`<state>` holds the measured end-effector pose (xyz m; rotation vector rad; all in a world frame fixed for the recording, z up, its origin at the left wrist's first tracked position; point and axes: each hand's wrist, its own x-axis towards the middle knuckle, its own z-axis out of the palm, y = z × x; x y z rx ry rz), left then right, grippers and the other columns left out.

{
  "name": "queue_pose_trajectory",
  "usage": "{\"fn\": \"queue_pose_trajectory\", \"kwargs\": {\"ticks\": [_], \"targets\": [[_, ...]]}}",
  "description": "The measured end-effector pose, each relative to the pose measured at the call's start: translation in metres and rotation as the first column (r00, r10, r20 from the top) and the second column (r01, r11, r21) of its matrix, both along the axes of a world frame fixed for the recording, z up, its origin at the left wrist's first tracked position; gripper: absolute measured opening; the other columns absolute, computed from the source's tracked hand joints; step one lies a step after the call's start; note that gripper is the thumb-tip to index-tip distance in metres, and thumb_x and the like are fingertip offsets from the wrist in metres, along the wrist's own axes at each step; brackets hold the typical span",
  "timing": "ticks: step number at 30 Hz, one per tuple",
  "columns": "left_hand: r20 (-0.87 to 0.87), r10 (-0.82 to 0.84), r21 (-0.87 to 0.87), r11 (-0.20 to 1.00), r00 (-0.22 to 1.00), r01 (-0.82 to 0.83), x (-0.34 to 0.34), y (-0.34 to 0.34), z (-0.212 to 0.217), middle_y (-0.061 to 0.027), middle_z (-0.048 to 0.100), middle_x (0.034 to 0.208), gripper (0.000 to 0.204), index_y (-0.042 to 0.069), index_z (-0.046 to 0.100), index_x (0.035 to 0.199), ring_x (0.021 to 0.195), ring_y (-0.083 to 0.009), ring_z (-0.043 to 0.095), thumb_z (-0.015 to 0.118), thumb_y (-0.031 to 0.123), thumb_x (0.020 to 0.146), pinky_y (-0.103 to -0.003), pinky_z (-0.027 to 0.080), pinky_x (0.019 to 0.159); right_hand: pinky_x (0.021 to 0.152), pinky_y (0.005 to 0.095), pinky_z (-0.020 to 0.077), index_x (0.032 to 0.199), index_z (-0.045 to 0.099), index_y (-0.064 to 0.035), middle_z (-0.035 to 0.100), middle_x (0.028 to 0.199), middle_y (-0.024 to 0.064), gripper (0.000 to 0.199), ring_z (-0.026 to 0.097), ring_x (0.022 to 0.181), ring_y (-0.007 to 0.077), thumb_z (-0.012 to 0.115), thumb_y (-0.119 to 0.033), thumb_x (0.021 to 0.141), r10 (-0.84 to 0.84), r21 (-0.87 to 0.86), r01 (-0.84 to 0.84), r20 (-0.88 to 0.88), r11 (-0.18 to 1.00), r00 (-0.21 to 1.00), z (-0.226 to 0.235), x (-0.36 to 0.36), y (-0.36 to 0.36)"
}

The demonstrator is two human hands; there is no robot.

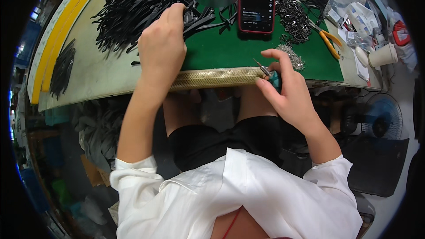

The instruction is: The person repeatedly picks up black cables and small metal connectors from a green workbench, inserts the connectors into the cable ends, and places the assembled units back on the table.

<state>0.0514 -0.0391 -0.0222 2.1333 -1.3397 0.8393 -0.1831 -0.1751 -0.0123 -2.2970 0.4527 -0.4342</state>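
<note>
My left hand (164,40) reaches over the near right side of a big heap of slim black pieces (128,13) that look like eyeglass temples. Its fingers are bent together among these pieces, and whatever they pinch is hidden. In my right hand (290,90) is a small screwdriver (275,80) with a teal handle, its thin metal tip pointing up and left. The index finger is raised away from the handle. Below that tip, a perforated brass-coloured strip (217,78) runs along the table's front edge. A few loose black temples (206,24) lie right of my left hand.
On the green mat (221,53) stands a phone (256,4) in a red case. Right of it are small dark metal parts (294,20), tiny silvery pieces (290,56) and orange-handled pliers (328,42). A paper cup (383,55) stands at the right edge, near plastic bags.
</note>
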Motion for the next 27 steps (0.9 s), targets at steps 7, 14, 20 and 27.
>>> {"fn": "queue_pose_trajectory", "kwargs": {"ticks": [7, 14, 20, 27], "targets": [[-0.01, 0.015, 0.4, 0.916, 1.0, -0.01, 0.027, -0.033, -0.012, -0.0075, 0.063, 0.087, 0.024, 0.007, 0.061, 0.09, 0.084, -0.0284, 0.066, 0.074, 0.024, 0.081, -0.041, 0.053, 0.07, 0.072, 0.0402, 0.051, 0.126, 0.047, -0.0036, 0.065, 0.089, 0.0171, 0.046, 0.067, 0.079, 0.0362, 0.067, -0.013, 0.085, -0.082, -0.041, 0.079, -0.073, 0.996, 0.994, 0.006, -0.019, -0.034], [0.032, -0.099, 0.318, 0.944, 0.995, 0.084, 0.04, -0.033, -0.002, -0.0064, 0.062, 0.086, 0.016, 0.007, 0.065, 0.082, 0.077, -0.0319, 0.065, 0.072, 0.021, 0.082, -0.043, 0.053, 0.067, 0.081, 0.0422, 0.0507, 0.115, 0.053, -0.0075, 0.062, 0.1, 0.0152, 0.033, 0.064, 0.095, 0.0355, 0.062, -0.009, 0.083, 0.029, -0.262, -0.075, -0.175, 0.962, 0.984, 0.008, -0.034, -0.068], [-0.191, -0.079, 0.056, 0.994, 0.978, 0.091, 0.033, -0.018, 0.028, -0.0091, 0.067, 0.071, 0.011, 0.01, 0.069, 0.091, 0.062, -0.0277, 0.064, 0.069, 0.021, 0.088, -0.036, 0.05, 0.057, 0.082, 0.0415, 0.0508, 0.112, 0.056, -0.0071, 0.061, 0.1, 0.014, 0.03, 0.063, 0.094, 0.0337, 0.061, -0.009, 0.083, 0.082, -0.288, -0.166, -0.283, 0.943, 0.956, 0.01, -0.031, -0.073], [-0.737, -0.539, -0.39, 0.832, 0.407, 0.395, -0.016, 0.012, 0.037, -0.0045, 0.065, 0.086, 0.039, -0.005, 0.06, 0.127, 0.076, -0.0095, 0.06, 0.052, -0.001, 0.089, -0.023, 0.049, 0.077, 0.082, 0.0423, 0.0507, 0.112, 0.057, -0.0078, 0.062, 0.103, 0.0139, 0.028, 0.063, 0.095, 0.0339, 0.062, -0.009, 0.084, 0.109, -0.314, -0.224, -0.343, 0.923, 0.933, 0.013, -0.026, -0.073]]}}
